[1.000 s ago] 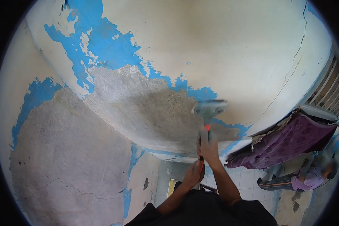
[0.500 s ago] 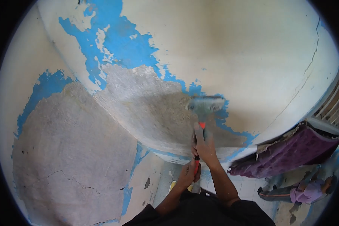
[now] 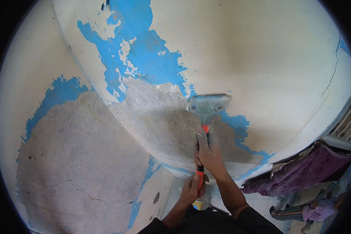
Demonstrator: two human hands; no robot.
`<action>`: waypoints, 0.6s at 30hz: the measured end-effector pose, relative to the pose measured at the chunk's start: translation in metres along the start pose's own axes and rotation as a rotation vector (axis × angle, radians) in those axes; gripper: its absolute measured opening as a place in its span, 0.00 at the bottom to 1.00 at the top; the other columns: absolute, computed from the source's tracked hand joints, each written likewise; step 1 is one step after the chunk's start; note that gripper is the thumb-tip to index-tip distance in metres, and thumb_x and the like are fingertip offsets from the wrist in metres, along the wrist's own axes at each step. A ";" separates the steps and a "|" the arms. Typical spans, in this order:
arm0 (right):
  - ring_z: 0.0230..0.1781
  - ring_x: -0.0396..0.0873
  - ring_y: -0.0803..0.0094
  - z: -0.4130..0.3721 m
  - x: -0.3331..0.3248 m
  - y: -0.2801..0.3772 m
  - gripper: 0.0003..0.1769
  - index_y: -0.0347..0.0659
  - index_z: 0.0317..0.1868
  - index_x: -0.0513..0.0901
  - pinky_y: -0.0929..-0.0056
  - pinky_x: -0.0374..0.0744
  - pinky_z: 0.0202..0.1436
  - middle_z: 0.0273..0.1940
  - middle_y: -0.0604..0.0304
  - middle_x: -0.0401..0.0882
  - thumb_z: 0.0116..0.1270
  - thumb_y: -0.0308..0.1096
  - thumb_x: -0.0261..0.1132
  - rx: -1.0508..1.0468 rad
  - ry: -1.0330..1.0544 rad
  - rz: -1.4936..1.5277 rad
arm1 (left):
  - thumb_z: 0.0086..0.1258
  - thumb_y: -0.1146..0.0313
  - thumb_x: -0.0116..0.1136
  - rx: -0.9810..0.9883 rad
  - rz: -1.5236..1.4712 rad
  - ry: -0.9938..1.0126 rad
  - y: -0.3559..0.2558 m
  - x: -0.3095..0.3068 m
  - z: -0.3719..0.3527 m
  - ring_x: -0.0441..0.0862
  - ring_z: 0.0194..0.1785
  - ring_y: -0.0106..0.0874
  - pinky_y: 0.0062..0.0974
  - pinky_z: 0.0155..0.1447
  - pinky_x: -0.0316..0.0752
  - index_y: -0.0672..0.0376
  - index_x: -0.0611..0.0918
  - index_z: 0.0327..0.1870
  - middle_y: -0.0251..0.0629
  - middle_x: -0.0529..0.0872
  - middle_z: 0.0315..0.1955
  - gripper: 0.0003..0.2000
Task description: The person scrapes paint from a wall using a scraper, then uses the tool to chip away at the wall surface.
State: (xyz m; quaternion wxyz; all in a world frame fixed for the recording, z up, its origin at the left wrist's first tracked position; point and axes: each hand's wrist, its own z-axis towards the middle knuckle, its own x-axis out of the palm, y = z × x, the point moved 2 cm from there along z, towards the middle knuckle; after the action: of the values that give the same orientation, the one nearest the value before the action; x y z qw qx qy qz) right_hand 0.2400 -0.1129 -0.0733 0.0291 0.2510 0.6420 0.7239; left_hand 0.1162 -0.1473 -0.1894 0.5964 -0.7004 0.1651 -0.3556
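Observation:
A long-handled scraper with a wide metal head and red-and-black handle is in both hands, its blade against or close to the wall. My right hand wraps round the upper handle, just below the head. Lower down, my left hand grips the red end of the handle. Around the blade, cream paint meets a ragged strip of blue paint and bare grey plaster. The fingers of my right hand are partly blurred.
A second bare grey patch covers the adjoining wall on the left. A purple cloth-like cover hangs at the right, below a slatted opening. Another person is at the lower right. A long crack runs down the right side.
The scraper head has shifted slightly up and left in view, with both hands still on the handle. The wall has slid right and a little down in view as the camera moved.

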 end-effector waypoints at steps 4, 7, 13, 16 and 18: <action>0.05 0.62 0.79 0.013 0.027 0.043 0.21 0.38 0.27 0.68 0.76 0.63 0.09 0.10 0.66 0.62 0.75 0.45 0.54 -0.110 0.062 -0.022 | 0.79 0.45 0.32 0.051 0.000 -0.054 -0.046 0.005 0.012 0.62 0.13 0.19 0.18 0.18 0.56 0.65 0.74 0.39 0.29 0.67 0.13 0.27; 0.05 0.63 0.78 0.030 0.044 0.061 0.21 0.38 0.26 0.70 0.75 0.63 0.09 0.10 0.66 0.63 0.75 0.45 0.53 -0.126 0.132 -0.070 | 0.79 0.45 0.32 0.090 -0.021 -0.057 -0.074 0.002 0.022 0.62 0.13 0.19 0.18 0.18 0.56 0.64 0.74 0.39 0.29 0.67 0.12 0.28; 0.06 0.62 0.79 0.037 0.050 0.042 0.24 0.41 0.23 0.66 0.77 0.63 0.09 0.11 0.66 0.61 0.74 0.48 0.53 -0.223 0.097 -0.106 | 0.79 0.45 0.32 0.136 -0.003 -0.031 -0.058 -0.022 0.036 0.63 0.13 0.19 0.18 0.18 0.56 0.64 0.74 0.38 0.29 0.68 0.12 0.27; 0.06 0.62 0.78 0.028 0.037 -0.012 0.24 0.41 0.24 0.66 0.76 0.64 0.10 0.12 0.66 0.62 0.75 0.48 0.52 -0.127 0.045 -0.088 | 0.79 0.46 0.33 0.094 0.021 -0.031 -0.013 -0.042 0.023 0.63 0.13 0.19 0.18 0.18 0.57 0.64 0.74 0.38 0.29 0.68 0.11 0.27; 0.06 0.62 0.77 0.017 0.032 -0.039 0.23 0.41 0.25 0.66 0.75 0.65 0.10 0.12 0.66 0.62 0.75 0.48 0.51 -0.092 0.013 -0.069 | 0.79 0.46 0.33 0.048 0.053 -0.031 0.011 -0.055 0.010 0.63 0.13 0.19 0.19 0.19 0.58 0.64 0.74 0.38 0.29 0.68 0.11 0.26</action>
State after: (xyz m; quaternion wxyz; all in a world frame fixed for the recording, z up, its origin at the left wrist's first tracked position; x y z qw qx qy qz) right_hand 0.2081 -0.0786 -0.0991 0.0614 0.2225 0.6163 0.7529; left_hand 0.0870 -0.1067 -0.2166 0.6248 -0.6866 0.1660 -0.3328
